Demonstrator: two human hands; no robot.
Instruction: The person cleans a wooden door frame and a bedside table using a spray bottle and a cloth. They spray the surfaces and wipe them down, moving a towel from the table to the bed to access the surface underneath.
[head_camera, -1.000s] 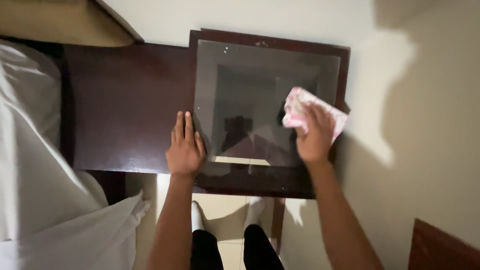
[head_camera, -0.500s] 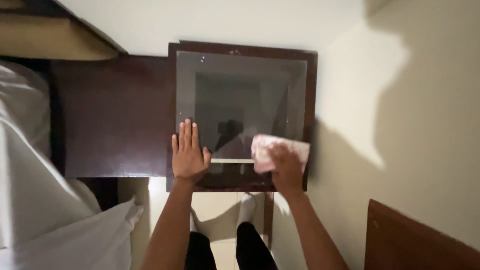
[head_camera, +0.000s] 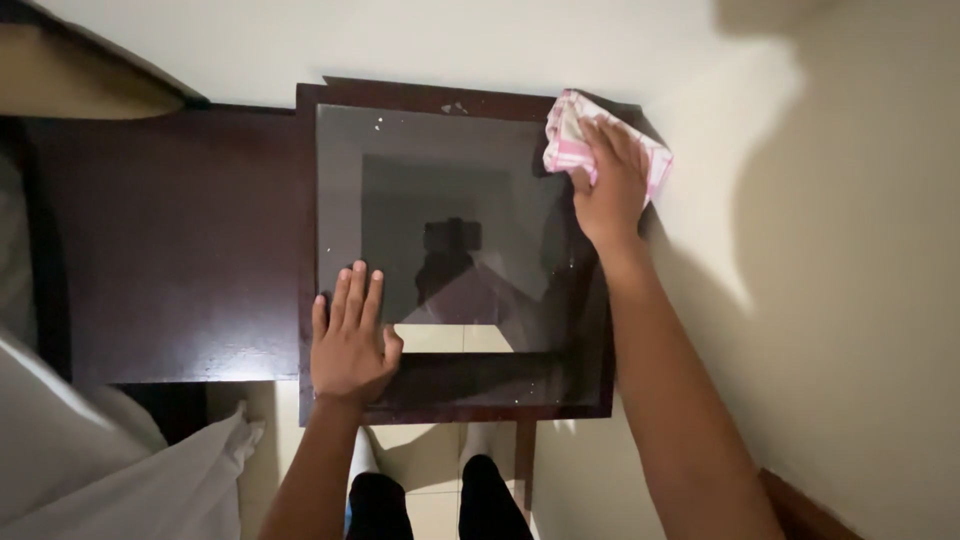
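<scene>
Seen from above by the person's head camera: a small square side table of dark wood with a glass top (head_camera: 440, 250) stands against a pale wall.

The right hand (head_camera: 608, 185) sits at about 1 o'clock, at the table's far right corner. Its fingers are spread slightly and pressed flat on a crumpled pink-and-white checked cloth (head_camera: 575, 140), pinning it against the glass right at the edge by the wall. The cloth bunches out past the hand on both sides.

The left hand (head_camera: 348, 340) rests at about 7 o'clock, palm down on the near left part of the glass, fingers straight and close together, thumb out to the side. It grips nothing and appears to steady the table.

A few pale specks show on the glass near the far edge and along the right side. To the left, touching the table, is a lower dark wooden surface (head_camera: 160, 240), and white bedding (head_camera: 120, 480) lies at 8 o'clock.

To wipe well here, judging from the scene: keep the cloth flat under the fingers, work the corner fully, then draw overlapping strokes towards the near edge while the left hand holds firm.
</scene>
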